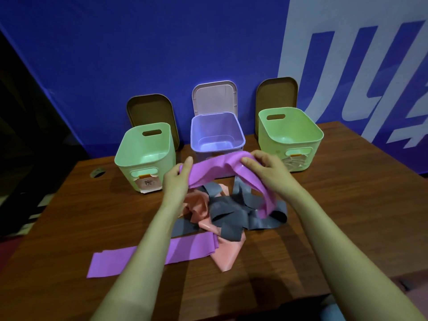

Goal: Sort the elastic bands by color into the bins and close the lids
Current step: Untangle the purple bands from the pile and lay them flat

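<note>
Nearest the camera, two bare forearms reach forward over a brown wood-grain table [347, 205]. Under the left forearm a flat purple elastic band [111, 260] lies stretched on the tabletop, its far end tucked into a tangled heap between and below the two hands: grey elastic bands [229, 216] crossed over crumpled salmon-pink elastic bands [228, 252]. Above that heap both hands hold up a second purple elastic band [215, 167]. Left hand [177, 181] closed on its left end, fingers wrapped over the edge, thumb up. Right hand [266, 169] pinching the band's right part, thumb on the near face; from under this hand the band droops down to touch the grey bands. Beyond the hands, three open bins in a row: a pale green plastic bin [144, 156] past the left hand with a paper label on its front, a lavender plastic bin [217, 133] straight ahead of the raised band, another pale green plastic bin [290, 135] past the right hand. Behind each, a lid stands upright: brown lid [150, 112], pinkish lid [214, 96], brown lid [276, 93]. Farthest back, a blue wall [162, 42] with large white markings to the right
</note>
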Motion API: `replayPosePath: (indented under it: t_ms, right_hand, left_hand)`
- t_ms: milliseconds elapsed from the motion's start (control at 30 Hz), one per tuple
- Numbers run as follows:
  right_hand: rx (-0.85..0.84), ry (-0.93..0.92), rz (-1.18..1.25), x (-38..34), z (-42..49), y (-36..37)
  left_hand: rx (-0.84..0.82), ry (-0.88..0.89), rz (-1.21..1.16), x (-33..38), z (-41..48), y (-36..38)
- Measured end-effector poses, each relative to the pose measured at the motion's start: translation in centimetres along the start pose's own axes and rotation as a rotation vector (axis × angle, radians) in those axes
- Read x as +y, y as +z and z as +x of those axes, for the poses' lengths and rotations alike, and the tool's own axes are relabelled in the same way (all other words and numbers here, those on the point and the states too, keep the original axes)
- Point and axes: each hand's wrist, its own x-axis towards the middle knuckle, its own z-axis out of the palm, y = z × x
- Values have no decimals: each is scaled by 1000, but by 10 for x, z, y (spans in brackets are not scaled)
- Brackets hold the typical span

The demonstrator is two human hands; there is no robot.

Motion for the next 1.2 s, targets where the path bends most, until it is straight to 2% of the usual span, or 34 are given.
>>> replayPosePath:
  t_ms: [100,200,267,400,433,533,600,733,867,933,1033,1100,1200]
  right_hand:
    - [-117,107,-188,9,2,-2]
    - [-225,168,-271,16,-2,-7]
    - [-247,158,-342,19,-5,-5]
    - [-172,42,-299,20,-13,7]
    - [-173,-3,-269,17,-15,11]
    - [-215,-105,-211,4,-15,22]
    - [-209,-138,-186,-2,-13,24]
    - [-204,-109,-219,-6,-10,15]
    - [-255,-58,-345,5,-10,8]
    - [-245,-21,-359,8,-11,10]
    - [-190,69,-351,8,-11,11]
    - [-135,121,-384,11,-9,10]
    - [18,185,-251,19,-8,9]
  left_hand:
    - [-54,-113,-84,-2,0,-6]
    - [-222,-197,-190,-3,-7,-16]
    - [-258,-144,-95,-11,-11,-26]
    - [-205,69,591,-35,-12,-33]
    - [-203,140,647,-37,-16,-31]
    - [-386,331,522,-29,-26,-17]
    - [-459,313,439,-20,-30,-10]
    - [-345,286,305,-9,-25,-15]
    - [-447,192,273,0,-20,-27]
    - [-456,206,317,-1,-17,-31]
    - [-250,266,286,-4,-13,-35]
    - [-99,331,378,-3,-10,-40]
    - [-66,387,504,-3,-9,-47]
